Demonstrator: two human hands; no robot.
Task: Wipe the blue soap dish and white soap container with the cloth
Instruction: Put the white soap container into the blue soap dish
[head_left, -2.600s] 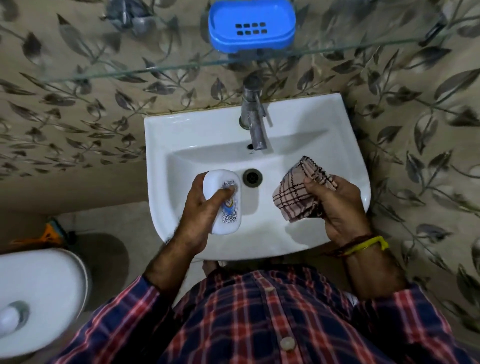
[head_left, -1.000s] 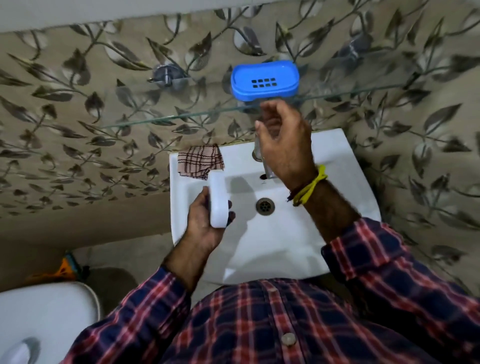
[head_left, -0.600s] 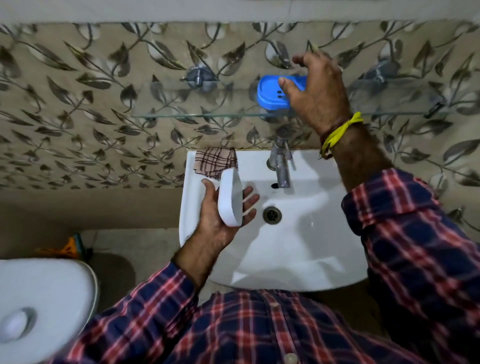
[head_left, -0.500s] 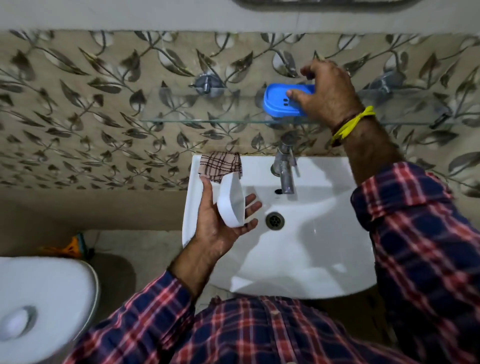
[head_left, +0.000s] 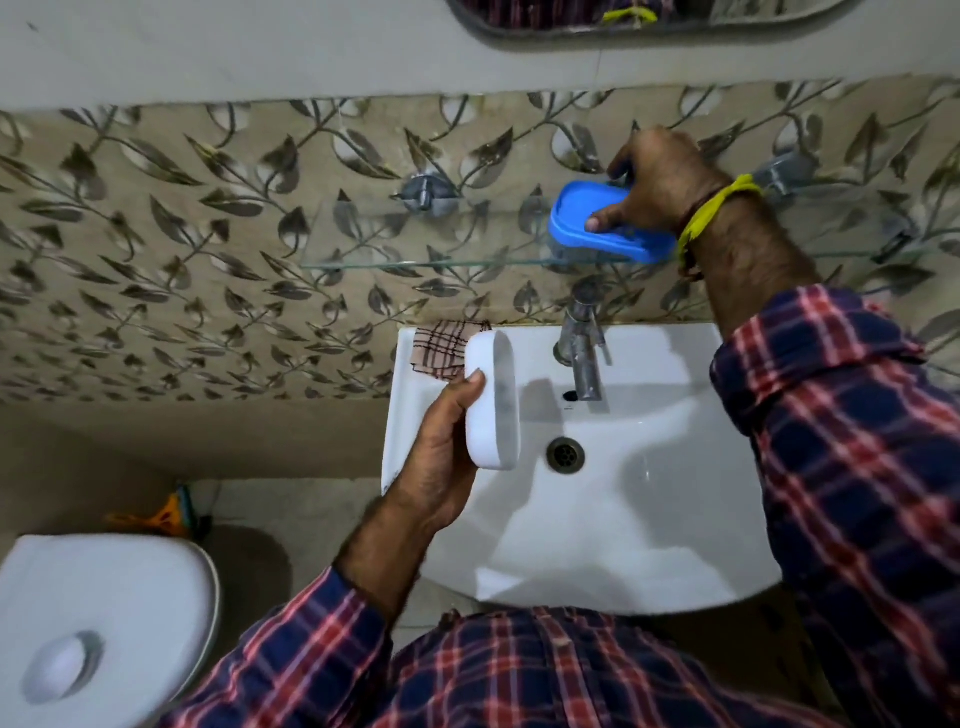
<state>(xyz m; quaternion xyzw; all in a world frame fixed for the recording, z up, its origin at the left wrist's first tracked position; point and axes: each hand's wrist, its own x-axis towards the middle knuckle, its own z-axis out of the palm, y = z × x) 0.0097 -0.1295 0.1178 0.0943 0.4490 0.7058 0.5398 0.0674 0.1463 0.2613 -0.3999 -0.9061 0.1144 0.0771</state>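
The blue soap dish (head_left: 582, 215) sits tilted on the glass shelf (head_left: 415, 260) above the sink. My right hand (head_left: 660, 179) grips its far right end, thumb pressed inside the dish. My left hand (head_left: 441, 452) holds the white soap container (head_left: 493, 400) upright on its edge over the left side of the sink. The checked cloth (head_left: 441, 345) lies on the sink's back left corner, partly hidden behind the container, with neither hand on it.
The white sink (head_left: 623, 519) has a metal tap (head_left: 582, 353) at the back and a drain (head_left: 565, 454) in the middle. A white toilet lid (head_left: 93, 623) is at lower left. A mirror edge (head_left: 623, 26) shows at the top.
My right hand put the cloth on the sink's back left corner, rose to the shelf and closed on the blue dish, which now tilts. My left hand kept the white container.
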